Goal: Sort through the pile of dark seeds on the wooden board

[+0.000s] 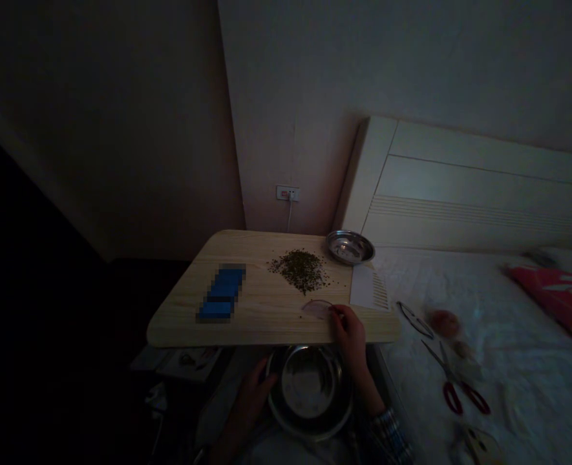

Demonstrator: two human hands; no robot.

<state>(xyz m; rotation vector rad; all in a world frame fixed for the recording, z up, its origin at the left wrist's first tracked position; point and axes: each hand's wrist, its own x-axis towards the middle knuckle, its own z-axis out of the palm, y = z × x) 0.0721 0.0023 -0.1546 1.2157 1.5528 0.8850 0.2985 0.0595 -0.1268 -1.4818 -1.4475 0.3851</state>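
My left hand (255, 392) is closed on the rim of a wide metal bowl (286, 423), held below the front edge of a light wooden table (259, 329). At that edge, my right hand (348, 328) pinches a thin, see-through piece with a curved reddish rim (318, 309); its exact kind is unclear in the dim light. This piece rests on or just above the tabletop. Beyond it lies a spread pile of small greenish grains (302, 270). To the right of the pile is a flat white piece with a comb-like toothed side (367, 287).
A shallow metal bowl (350, 247) stands at the table's back right corner. A blurred-out blue object (222, 292) lies on the left. Scissors (453, 381), tweezer-like tongs (414, 320) and a pink pillow (554, 300) lie on the bed at right. A wall socket (287, 193) is behind.
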